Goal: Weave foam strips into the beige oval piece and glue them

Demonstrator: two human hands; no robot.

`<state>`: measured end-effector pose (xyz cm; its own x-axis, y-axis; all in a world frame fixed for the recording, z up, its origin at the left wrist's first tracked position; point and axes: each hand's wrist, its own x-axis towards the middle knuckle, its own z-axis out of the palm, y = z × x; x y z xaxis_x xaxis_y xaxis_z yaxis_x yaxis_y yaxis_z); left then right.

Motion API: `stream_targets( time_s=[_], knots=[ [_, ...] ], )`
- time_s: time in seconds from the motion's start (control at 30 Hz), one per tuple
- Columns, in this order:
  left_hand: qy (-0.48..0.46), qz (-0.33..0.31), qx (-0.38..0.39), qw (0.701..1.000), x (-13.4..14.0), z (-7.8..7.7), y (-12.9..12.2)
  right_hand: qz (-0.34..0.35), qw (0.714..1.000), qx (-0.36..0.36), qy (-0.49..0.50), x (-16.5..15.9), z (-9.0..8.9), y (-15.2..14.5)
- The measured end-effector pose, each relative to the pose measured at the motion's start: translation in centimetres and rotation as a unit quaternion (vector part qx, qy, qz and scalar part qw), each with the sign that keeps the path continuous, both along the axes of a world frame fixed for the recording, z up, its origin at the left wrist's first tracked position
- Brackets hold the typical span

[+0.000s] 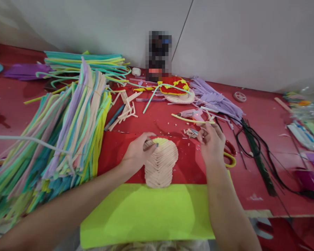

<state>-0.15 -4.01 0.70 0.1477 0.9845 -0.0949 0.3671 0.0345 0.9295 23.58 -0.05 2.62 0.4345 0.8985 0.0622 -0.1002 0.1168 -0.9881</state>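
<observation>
A cream panel of pipe cleaners (162,164), laid in slanting rows that meet in a V pattern, rests in front of me. Its top has a small pale yellow patch. My left hand (140,150) pinches the panel's upper left edge, with a small dark tip showing by the fingers that I cannot make out. To the right, my right hand (211,139) holds a yellow pipe cleaner (189,120) by one end, its free end pointing left. Red-and-yellow-handled scissors (230,160) lie beside and partly behind that hand.
Bundles of coloured pipe cleaners (75,129) fill the left side. A pink glue gun (193,114) lies beyond my right hand, near a black cable (261,143) and purple pipe cleaners (217,96). A lime-green sheet (146,212) covers the near edge. A blurred upright object (159,52) stands against the wall.
</observation>
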Motion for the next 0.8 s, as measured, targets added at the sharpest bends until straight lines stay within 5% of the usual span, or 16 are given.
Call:
stream_targets(
  time_s=[0.27,0.53,0.8],
  knots=[
    [0.097,-0.004,0.061,0.993,-0.21,-0.92,0.05,0.045,0.999,-0.015,0.01,-0.54,0.11,-0.56],
    [0.189,-0.026,0.181,0.965,-0.18,-0.21,0.01,0.055,0.998,0.004,0.002,-0.58,-0.1,-0.59],
    [0.284,-0.084,0.168,0.94,0.18,-0.66,-0.04,0.072,0.997,0.019,-0.031,-0.67,-0.39,-0.66]
  ],
)
